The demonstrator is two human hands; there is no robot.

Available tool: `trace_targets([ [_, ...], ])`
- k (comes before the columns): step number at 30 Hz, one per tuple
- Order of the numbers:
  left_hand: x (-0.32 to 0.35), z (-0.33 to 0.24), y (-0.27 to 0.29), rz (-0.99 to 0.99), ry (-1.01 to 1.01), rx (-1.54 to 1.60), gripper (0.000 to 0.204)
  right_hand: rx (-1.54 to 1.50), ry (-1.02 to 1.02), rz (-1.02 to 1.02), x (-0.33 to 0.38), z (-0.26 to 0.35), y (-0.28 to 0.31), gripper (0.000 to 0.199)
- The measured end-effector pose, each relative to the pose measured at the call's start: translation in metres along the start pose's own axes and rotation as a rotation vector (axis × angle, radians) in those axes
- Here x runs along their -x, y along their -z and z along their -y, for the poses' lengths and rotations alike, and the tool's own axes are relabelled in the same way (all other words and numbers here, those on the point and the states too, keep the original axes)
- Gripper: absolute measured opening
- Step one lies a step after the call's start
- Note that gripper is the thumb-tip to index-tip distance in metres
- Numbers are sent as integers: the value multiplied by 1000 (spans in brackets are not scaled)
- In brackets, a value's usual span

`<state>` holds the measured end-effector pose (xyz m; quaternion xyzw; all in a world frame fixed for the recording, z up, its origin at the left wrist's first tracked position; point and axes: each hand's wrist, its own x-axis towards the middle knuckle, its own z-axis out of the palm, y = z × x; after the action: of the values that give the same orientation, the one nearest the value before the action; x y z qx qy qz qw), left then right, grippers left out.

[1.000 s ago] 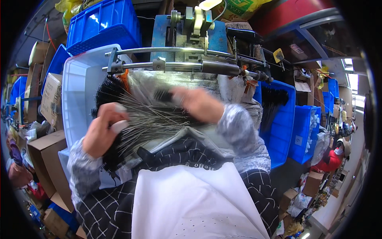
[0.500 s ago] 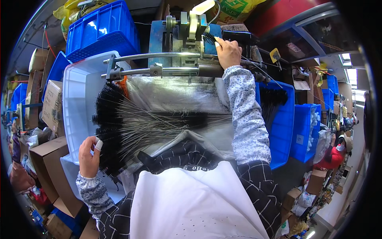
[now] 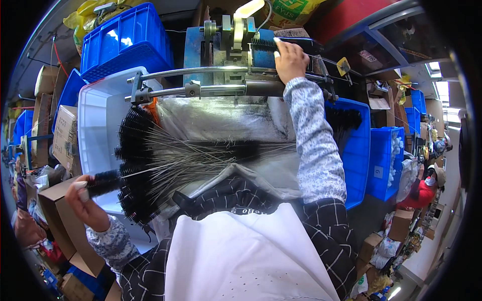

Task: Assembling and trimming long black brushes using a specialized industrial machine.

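Observation:
At the left, my left hand is closed on the bristle end of a black wire-handled tube brush, whose thin wire reaches back over the pile. That pile of tube brushes lies across my lap, black heads to the left and bare wires pointing right. Beyond it stands a blue bench machine with a pale wheel and two steel rails in front. My right hand is at the machine's right side, fingers closed around the end of another black tube brush lying beside the wheel.
A white bin sits left under the pile, below a blue crate. At right, a blue tub holds more black brushes, beside a second blue bin. Cardboard boxes stand far left. A person in red is far right.
My left hand has moved left and now draws a brush out from the pile's edge. My right hand has shifted slightly right, and its brush lies more level beside the wheel.

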<state>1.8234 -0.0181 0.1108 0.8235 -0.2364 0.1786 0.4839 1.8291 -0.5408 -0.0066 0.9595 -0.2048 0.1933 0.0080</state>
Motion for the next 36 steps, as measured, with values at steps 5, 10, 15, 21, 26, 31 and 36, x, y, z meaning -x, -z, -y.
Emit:
trace_targets([
  [5,-31,-9,17,-230,-132,220,23,-161,-176,4,16,-6,4,38],
  [10,-43,-14,10,-281,-99,287,25,-231,-180,6,12,13,-3,36],
  [15,-34,-15,6,-294,-43,309,26,-254,-162,-27,11,30,-6,36],
  [21,-29,-10,-5,-377,71,463,24,-249,-167,1,7,65,-6,35],
  [26,-30,-15,-36,-187,116,605,22,-242,-176,49,4,94,-3,36],
  [31,-30,-17,-49,-162,171,487,22,-238,-140,19,7,74,-7,36],
  [36,-30,-6,-39,-168,198,539,22,-199,-124,-3,9,21,-5,36],
])
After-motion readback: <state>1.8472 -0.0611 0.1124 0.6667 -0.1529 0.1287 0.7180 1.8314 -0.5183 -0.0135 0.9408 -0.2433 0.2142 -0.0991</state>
